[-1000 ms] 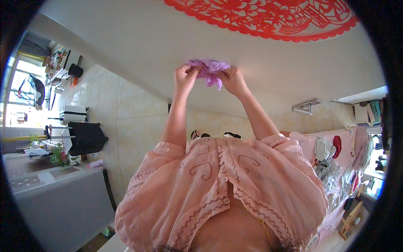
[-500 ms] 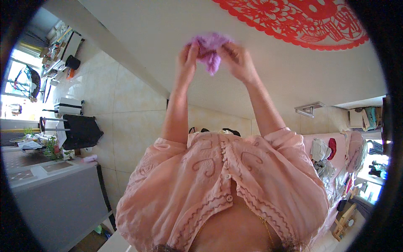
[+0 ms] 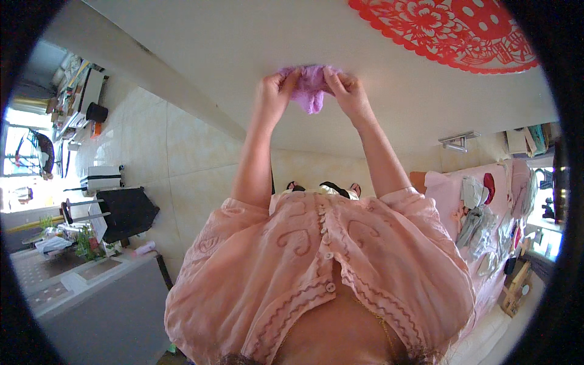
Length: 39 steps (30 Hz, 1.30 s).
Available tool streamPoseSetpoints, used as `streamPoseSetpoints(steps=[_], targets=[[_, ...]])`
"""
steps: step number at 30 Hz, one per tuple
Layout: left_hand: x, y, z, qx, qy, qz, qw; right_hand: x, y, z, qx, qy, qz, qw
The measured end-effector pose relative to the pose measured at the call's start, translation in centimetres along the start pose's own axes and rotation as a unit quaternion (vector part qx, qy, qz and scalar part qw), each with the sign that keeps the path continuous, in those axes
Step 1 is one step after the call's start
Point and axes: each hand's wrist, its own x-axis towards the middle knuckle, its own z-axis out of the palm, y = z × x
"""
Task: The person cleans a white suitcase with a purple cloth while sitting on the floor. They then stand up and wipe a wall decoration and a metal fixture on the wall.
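Both hands pinch a crumpled purple cloth [image 3: 309, 87] between them: the left hand [image 3: 275, 92] grips its left edge, the right hand [image 3: 345, 92] its right edge, arms stretched out from pink embroidered sleeves. A red paper-cut decoration [image 3: 450, 31] with scalloped edges and flower shapes lies flat on the white panel [image 3: 243, 55] beyond the cloth, toward its upper right corner.

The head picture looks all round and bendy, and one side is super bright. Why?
In the head view, a fisheye lens bends straight lines: the wall edge curves, and a black ring frames the picture. The window at far left is washed out by daylight. The purple cloth between the left hand and right hand looks slightly soft, while the pink blouse is evenly lit.
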Motion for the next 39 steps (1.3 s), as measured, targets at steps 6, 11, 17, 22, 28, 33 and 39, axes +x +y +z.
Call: streamPoseSetpoints(steps=[6, 11, 17, 22, 28, 33, 39], targets=[[-0.6, -9.5, 1.8, 0.056, -0.072, -0.002, 0.996, -0.6, 7.0, 0.5, -0.172, 0.004, 0.011, 0.985], [-1.4, -11.2, 3.4, 0.119, -0.084, 0.017, 0.989, -1.3, 8.9, 0.7, -0.275, 0.0, 0.051, 0.96], [1.0, -6.1, 0.4, -0.023, -0.005, 0.063, 0.998, 0.7, -0.9, 1.7, -0.289, -0.04, -0.07, 0.954], [2.8, 7.4, -3.3, -0.03, 0.156, 0.185, 0.97, 1.7, -9.9, 2.8, -0.076, 0.03, -0.189, 0.979], [2.4, 5.5, -3.9, -0.019, 0.147, 0.148, 0.978, 1.8, -7.6, 3.1, -0.095, -0.009, -0.128, 0.987], [1.4, 2.4, -2.7, -0.052, 0.122, 0.102, 0.986, 1.6, -4.0, 3.1, -0.123, -0.012, -0.102, 0.987], [-0.5, -2.2, -1.8, 0.037, 0.117, -0.005, 0.992, 1.6, 1.8, 3.4, -0.206, -0.042, -0.124, 0.97]])
